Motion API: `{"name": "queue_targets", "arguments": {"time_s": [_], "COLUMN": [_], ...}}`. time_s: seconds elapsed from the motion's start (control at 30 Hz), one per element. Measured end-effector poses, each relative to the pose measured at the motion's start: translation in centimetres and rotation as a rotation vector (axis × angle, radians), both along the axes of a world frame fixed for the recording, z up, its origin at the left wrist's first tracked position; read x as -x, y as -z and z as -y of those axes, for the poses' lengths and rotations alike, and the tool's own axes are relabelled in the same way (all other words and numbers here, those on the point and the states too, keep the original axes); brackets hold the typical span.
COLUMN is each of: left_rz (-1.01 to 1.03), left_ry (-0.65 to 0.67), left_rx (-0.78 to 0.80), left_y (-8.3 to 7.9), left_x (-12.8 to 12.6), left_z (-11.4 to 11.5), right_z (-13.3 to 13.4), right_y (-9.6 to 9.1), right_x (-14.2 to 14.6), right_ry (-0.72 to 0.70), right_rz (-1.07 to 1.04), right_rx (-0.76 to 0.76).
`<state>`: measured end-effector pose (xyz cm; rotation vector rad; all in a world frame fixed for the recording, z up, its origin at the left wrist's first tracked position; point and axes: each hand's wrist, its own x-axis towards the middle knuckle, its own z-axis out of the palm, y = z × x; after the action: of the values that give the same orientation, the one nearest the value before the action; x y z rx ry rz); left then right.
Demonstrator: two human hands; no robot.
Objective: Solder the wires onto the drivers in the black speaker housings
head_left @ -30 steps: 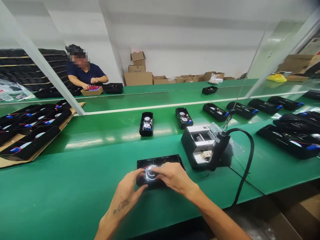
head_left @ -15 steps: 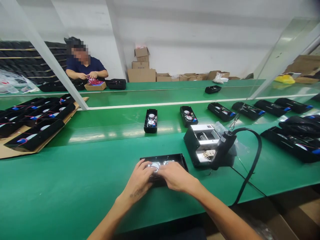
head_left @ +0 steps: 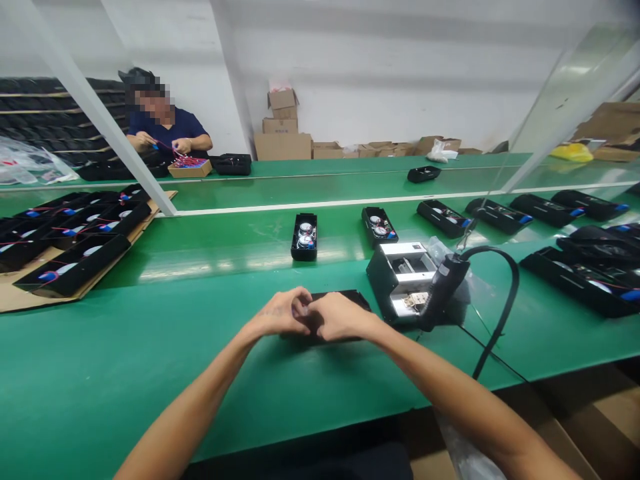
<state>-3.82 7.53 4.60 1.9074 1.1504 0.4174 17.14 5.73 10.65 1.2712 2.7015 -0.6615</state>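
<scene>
A black speaker housing [head_left: 356,297] lies on the green bench [head_left: 150,360] right in front of me, mostly hidden by my hands. My left hand [head_left: 278,313] and my right hand [head_left: 339,317] are both over it, fingers curled, with the fingertips meeting in a pinch between them. Whatever they pinch is hidden. The round drivers inside the housing are covered.
A black electric screwdriver [head_left: 443,287] hangs on its cable beside an open metal box [head_left: 400,275] to my right. More black housings [head_left: 304,237] stand on the belt, with others on cardboard [head_left: 75,250] at left. A co-worker [head_left: 165,130] sits behind a slanted clear panel. Cartons [head_left: 281,133] line the wall.
My hands have drawn together and curled into a pinch over the housing, covering the shiny driver they were pressing. The view has risen a little and the co-worker's hands moved.
</scene>
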Motion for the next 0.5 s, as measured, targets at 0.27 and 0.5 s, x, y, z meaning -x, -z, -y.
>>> {"name": "queue_targets", "arguments": {"time_s": [0.27, 0.5], "left_rz": [-0.091, -0.01], "left_ry": [0.078, 0.092], "left_rx": [0.068, 0.147], "left_y": [-1.0, -1.2], "left_x": [0.7, 0.5], "left_z": [-4.2, -3.7], "right_z": [-4.2, -3.3], "right_y": [-1.1, -0.2], "right_x": [0.5, 0.5], "right_ry": [0.135, 0.177], "right_rz": [-0.033, -0.082], "right_rx": [0.254, 0.214]}}
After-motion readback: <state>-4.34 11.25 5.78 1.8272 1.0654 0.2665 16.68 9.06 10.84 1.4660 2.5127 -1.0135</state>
